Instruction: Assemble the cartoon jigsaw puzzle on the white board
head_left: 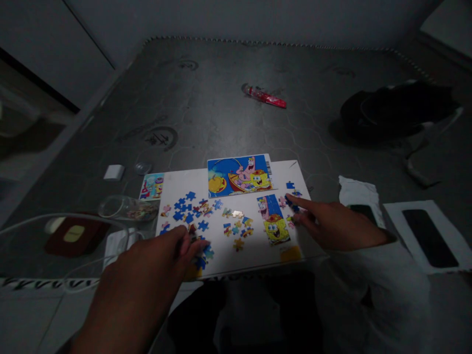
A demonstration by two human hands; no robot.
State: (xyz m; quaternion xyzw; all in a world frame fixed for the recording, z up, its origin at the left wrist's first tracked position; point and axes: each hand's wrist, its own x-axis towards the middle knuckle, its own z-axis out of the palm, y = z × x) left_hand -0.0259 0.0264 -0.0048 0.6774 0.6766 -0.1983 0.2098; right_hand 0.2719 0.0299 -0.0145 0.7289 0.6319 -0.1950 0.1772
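Observation:
A white board [221,260] carries loose jigsaw pieces, with a heap of mostly blue ones [184,209] at its left. My left hand [173,250] is low over the left pieces, its fingers curled and its thumb apart from them; I see no piece held. At the right, my right hand [320,221] stretches its index finger onto a dark blue jigsaw piece [289,199], among several pink and blue ones. Just left of it lies a joined puzzle section [273,221] with a pink and a yellow cartoon figure. Yellowish pieces [239,230] are spread mid-board.
A picture card [239,176] lies across the board's far edge. On the left are a clear jar [129,208], a brown box [75,237] and a white cable [73,216]. A red packet [269,97], black bag [394,110] and dark phone-like slab [429,238] lie farther out.

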